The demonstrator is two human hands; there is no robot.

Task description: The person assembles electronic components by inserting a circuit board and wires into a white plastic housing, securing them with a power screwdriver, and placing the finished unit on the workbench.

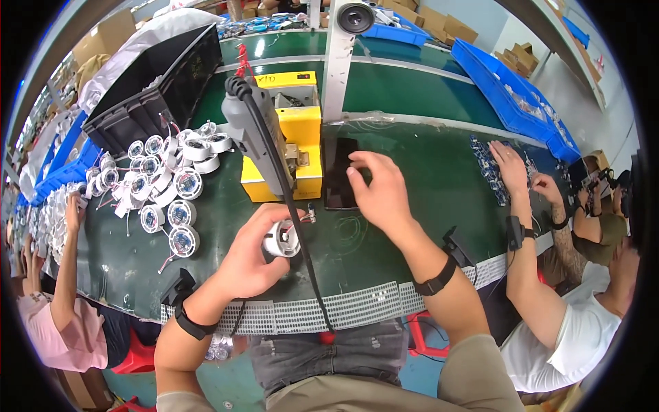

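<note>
My left hand (255, 253) is closed around a small white round housing (281, 239) with an open face and thin wires. At its fingertips is a small part (311, 213), too tiny to name, seemingly at the end of the wires. My right hand (383, 192) hovers with thumb and forefinger apart, nothing visible between them, beside a flat dark panel (341, 185) on the green table. In front of my hands stands a yellow machine (312, 141). A grey elongated tool (250, 130) hangs before it, its black cord (292, 206) running down past the housing.
Many white round units (182, 182) with wires lie piled at left, before a black crate (158, 96). Blue bins (508, 96) stand at far right. Blue circuit boards (487, 168) lie by a co-worker's hands (511, 168); another person's hand (73, 211) is at left. A perforated strip (329, 309) edges the table.
</note>
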